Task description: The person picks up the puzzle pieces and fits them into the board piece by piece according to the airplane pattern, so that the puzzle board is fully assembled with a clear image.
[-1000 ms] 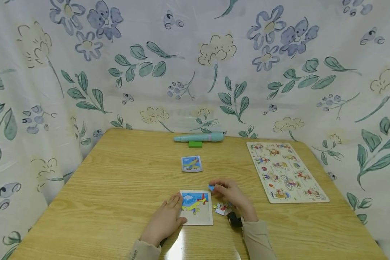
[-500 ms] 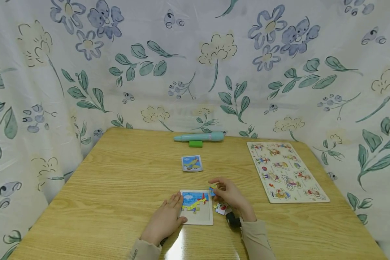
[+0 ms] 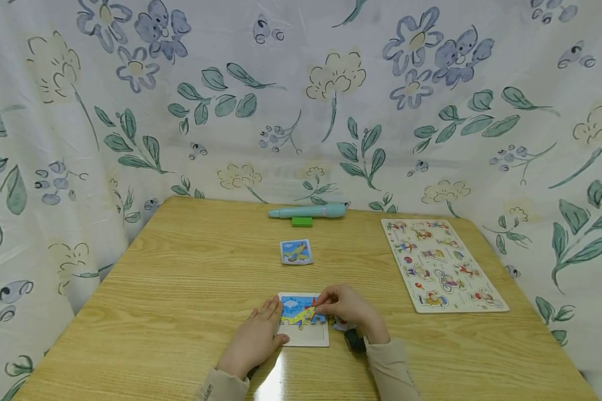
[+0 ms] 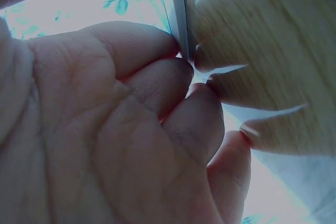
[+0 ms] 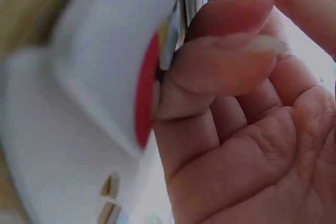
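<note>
Two bare hands are at one small puzzle tray [image 3: 315, 337] on the table [image 3: 190, 267], and I take this tray as the clock face, with 12 o'clock pointing away from the person. The right hand [image 3: 350, 309] reaches in from the 3 o'clock side, with its thumb and forefinger closed together in a pinch on one puzzle piece [image 3: 320, 319]. From the middle of this hand, the piece lies between 8 and 9 o'clock, inside the tray and at the right end of the joined picture [image 3: 292, 305]. The hand's own long axis points between 9 and 10 o'clock, while the joined part makes a band with its long axis from 9 to 3 o'clock; the bare floor of the tray is at 6 o'clock. In my judgement, the important relation is how the piece meets its neighbours at its 9 and 12 o'clock sides, but the fingertips cover this place, so I cannot tell if it is seated flat or is slightly raised. The right hand is clearly the nearer one. The left hand [image 3: 256, 337] is at 8 to 9 o'clock of the tray, its fingers straight along the left rim and its thumb near the 7 o'clock corner; it grips nothing and seems to steady the tray. Some loose pieces [image 3: 342, 323] lie just beside the right rim at 3 o'clock, partly hidden by the right hand, and the picture card [image 3: 296, 252] lies at 12 o'clock, apart from the tray
</note>
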### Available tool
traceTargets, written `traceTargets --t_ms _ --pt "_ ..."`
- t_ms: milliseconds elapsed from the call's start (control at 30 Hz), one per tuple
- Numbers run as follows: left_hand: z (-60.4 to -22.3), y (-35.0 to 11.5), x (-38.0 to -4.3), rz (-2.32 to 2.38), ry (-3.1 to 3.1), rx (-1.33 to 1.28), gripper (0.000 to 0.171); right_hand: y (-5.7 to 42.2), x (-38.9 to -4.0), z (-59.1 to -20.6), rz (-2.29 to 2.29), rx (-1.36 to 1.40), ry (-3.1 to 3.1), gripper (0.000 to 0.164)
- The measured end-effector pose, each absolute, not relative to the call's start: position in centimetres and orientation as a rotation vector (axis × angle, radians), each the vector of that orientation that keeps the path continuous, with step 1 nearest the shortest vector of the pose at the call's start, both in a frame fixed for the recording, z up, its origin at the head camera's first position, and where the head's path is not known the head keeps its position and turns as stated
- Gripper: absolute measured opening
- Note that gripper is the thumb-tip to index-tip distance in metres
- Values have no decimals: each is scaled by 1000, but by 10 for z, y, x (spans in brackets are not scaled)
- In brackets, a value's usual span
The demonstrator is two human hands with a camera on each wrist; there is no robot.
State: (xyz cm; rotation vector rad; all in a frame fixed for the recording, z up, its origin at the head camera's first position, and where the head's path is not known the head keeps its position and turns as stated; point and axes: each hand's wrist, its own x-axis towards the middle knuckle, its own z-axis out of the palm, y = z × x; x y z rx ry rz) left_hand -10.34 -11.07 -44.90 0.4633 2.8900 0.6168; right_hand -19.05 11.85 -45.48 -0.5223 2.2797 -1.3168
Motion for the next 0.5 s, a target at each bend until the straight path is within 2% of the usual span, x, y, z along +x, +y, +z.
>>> traceTargets --t_ms 500 --pt "-449 -111 -103 612 2882 452 72 106 -187 -455 -1247 -568 2452 17"
